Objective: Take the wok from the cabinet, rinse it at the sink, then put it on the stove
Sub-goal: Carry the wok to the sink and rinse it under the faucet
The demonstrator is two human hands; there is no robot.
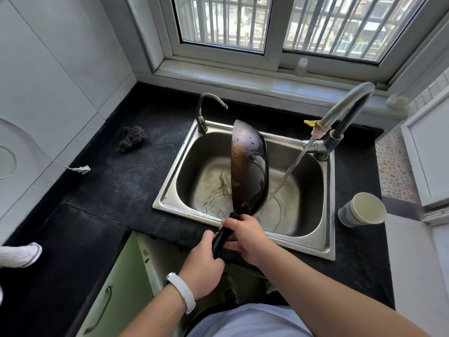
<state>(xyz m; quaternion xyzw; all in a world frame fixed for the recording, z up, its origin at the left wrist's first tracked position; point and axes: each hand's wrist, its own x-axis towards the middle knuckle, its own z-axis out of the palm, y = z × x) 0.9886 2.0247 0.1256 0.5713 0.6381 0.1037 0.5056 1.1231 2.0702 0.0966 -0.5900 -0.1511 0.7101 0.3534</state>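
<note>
Tap is streaming right of wok, cup beside sink; I'm clasping its handle in left grip and right grip, wok on edge, pointing away.

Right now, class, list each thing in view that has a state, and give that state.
wok: tipped on edge over the sink, wet
left hand: grips the wok's handle
right hand: grips the handle nearer the bowl
large tap: running
small tap: not running
paper cup: upright, looks empty
cabinet door: open
</note>
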